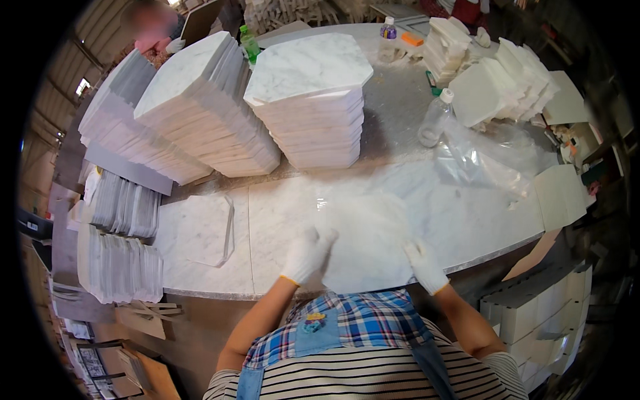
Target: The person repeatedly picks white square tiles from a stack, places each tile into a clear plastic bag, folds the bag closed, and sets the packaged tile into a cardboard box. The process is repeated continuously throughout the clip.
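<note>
A white marble tile (368, 243), blurred by motion, lies between my hands just in front of my apron. My left hand (308, 255), in a white glove, grips its left edge; its fingers are somewhat smeared. On the opposite edge my gloved right hand (425, 268) is closed on the tile, fingers along the side. Beneath is a marble work surface (277, 213) with a seam left of my left hand. Further left on it rests an angled-corner tile (208, 230), with a second thin edge showing at its right.
Tall stacks of marble tiles (305, 67) stand at the back, with others (193, 80) to their left. Thin tiles (120, 267) stand on edge at far left. Back right are a clear bottle (437, 120), plastic film (483, 157) and white pieces (500, 87). A person (153, 30) is at far left.
</note>
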Available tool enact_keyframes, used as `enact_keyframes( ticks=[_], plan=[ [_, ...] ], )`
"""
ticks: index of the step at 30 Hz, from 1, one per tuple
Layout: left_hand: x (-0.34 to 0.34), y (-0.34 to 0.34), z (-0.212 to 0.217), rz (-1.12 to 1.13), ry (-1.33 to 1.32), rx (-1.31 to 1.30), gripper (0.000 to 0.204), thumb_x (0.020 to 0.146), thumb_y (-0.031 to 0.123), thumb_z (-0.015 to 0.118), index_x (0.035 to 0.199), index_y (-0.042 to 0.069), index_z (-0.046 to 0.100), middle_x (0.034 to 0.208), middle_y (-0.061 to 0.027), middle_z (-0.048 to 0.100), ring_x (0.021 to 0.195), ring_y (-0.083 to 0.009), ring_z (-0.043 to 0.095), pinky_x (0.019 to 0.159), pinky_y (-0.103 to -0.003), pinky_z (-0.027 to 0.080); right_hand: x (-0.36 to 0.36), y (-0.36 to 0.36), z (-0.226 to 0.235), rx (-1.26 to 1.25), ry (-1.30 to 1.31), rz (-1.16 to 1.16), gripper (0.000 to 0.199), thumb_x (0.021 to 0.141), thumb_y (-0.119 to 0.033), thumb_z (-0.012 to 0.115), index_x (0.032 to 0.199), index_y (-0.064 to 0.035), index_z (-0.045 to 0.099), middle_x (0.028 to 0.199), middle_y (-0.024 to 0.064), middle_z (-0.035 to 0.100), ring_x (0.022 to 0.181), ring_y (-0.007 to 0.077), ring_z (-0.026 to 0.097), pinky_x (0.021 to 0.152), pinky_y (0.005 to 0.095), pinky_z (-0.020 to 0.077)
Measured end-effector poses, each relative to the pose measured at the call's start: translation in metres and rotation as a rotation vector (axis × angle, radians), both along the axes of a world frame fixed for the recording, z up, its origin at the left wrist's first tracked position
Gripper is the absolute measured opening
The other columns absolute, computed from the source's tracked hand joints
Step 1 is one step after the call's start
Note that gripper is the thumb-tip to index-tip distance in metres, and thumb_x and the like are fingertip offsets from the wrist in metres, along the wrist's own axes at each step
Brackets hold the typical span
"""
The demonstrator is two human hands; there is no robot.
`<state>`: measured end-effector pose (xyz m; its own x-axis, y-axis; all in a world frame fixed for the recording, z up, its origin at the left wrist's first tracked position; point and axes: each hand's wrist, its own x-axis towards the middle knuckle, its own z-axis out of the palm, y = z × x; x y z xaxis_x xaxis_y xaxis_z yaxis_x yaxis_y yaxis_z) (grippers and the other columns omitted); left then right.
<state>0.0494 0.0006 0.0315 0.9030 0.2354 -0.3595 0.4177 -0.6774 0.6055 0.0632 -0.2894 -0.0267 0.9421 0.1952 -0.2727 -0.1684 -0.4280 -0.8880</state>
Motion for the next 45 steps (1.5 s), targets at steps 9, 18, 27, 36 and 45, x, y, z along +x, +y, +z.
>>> enact_keyframes(
  ticks=[9,18,27,36,45],
  plan=[
    [-0.046,-0.015,-0.037,-0.065,0.234,0.014,0.069,0.094,0.058,0.054,0.093,-0.010,0.065,0.083,-0.0280,0.068,0.079,-0.0377,0.069,0.075,-0.045,0.053,-0.041,-0.027,-0.024,-0.257,-0.157,0.115,0.034,0.098,-0.032,0.054,0.108,-0.0022,0.066,0.090,0.0265,0.065,0.086,0.0450,0.064,0.073,0.0464,0.0513],
    [-0.056,-0.011,-0.038,-0.076,0.234,0.071,0.072,0.094,0.059,0.051,0.096,-0.012,0.066,0.088,-0.0316,0.068,0.086,-0.0440,0.068,0.079,-0.049,0.054,-0.053,-0.029,-0.052,-0.379,-0.355,0.306,0.026,0.097,-0.029,0.054,0.100,-0.0043,0.064,0.086,0.0246,0.065,0.078,0.0445,0.063,0.064,0.0493,0.0507],
    [-0.051,-0.015,-0.032,-0.072,0.229,0.110,0.073,0.093,0.060,0.051,0.092,-0.011,0.067,0.089,-0.0322,0.068,0.087,-0.0440,0.068,0.080,-0.048,0.052,-0.026,-0.010,0.012,-0.519,0.025,0.369,0.048,0.100,-0.039,0.044,0.100,0.0023,0.067,0.094,0.0293,0.066,0.089,0.0474,0.064,0.079,0.0519,0.0504],
    [-0.041,-0.019,-0.023,-0.133,0.297,0.198,0.067,0.092,0.058,0.049,0.093,-0.005,0.073,0.091,-0.0278,0.070,0.087,-0.0412,0.070,0.079,-0.048,0.054,0.000,-0.002,0.027,-0.714,0.159,0.559,0.064,0.097,-0.047,0.034,0.089,0.0043,0.071,0.090,0.0305,0.066,0.086,0.0477,0.065,0.080,0.0536,0.0494],
    [-0.024,-0.018,-0.013,-0.199,0.281,0.410,0.054,0.091,0.054,0.055,0.095,0.003,0.074,0.092,-0.0191,0.073,0.086,-0.0357,0.070,0.075,-0.046,0.054,0.023,-0.002,0.038,-0.847,-0.056,0.605,0.054,0.090,-0.052,0.054,0.083,-0.0020,0.073,0.081,0.0221,0.070,0.079,0.0410,0.067,0.077,0.0470,0.0508]
  ],
)
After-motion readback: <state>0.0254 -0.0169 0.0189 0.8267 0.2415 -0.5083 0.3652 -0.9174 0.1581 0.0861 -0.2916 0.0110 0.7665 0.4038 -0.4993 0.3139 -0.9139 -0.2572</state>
